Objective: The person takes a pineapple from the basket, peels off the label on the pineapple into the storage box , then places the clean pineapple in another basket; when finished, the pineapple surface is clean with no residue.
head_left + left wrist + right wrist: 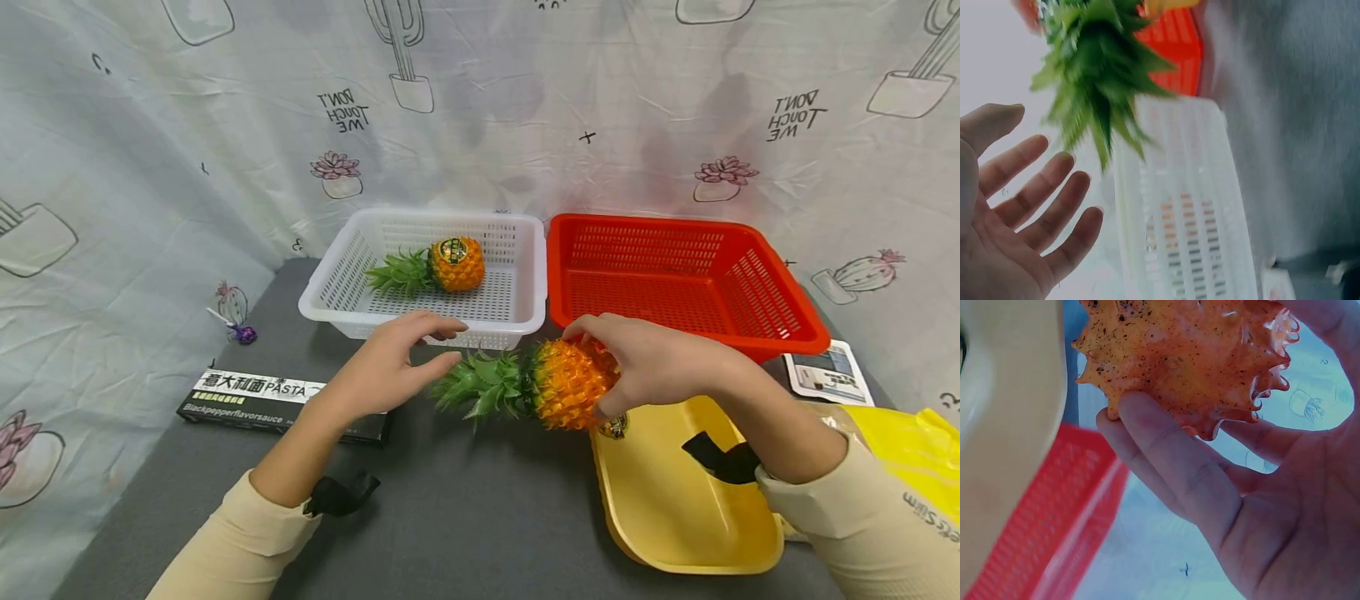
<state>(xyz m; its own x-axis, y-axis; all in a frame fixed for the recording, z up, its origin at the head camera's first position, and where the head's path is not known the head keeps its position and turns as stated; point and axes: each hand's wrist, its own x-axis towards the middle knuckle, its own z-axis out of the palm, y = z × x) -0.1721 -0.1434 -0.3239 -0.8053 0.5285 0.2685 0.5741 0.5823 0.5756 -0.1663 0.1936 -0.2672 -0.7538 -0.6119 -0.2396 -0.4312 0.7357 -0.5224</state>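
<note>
My right hand (652,362) grips an orange toy pineapple (570,383) by its base end, and its green leaves (487,385) point left. In the right wrist view, fingers (1179,462) and thumb curl round the spiky orange body (1172,362). My left hand (397,362) hangs beside the leaf tips with fingers spread and nothing held; the left wrist view shows its bare palm (1010,250) near the leaves (1097,75). A second pineapple (457,265) lies on its side in the white basket (517,312), leaves to the left.
A red basket (787,321) stands right of the white one. Below it sits a yellow tray (675,517), partly under my right arm. A black pasta box (247,400) lies at left, with a small purple-wrapped lollipop (243,333) behind. Yellow packaging (907,442) lies at far right.
</note>
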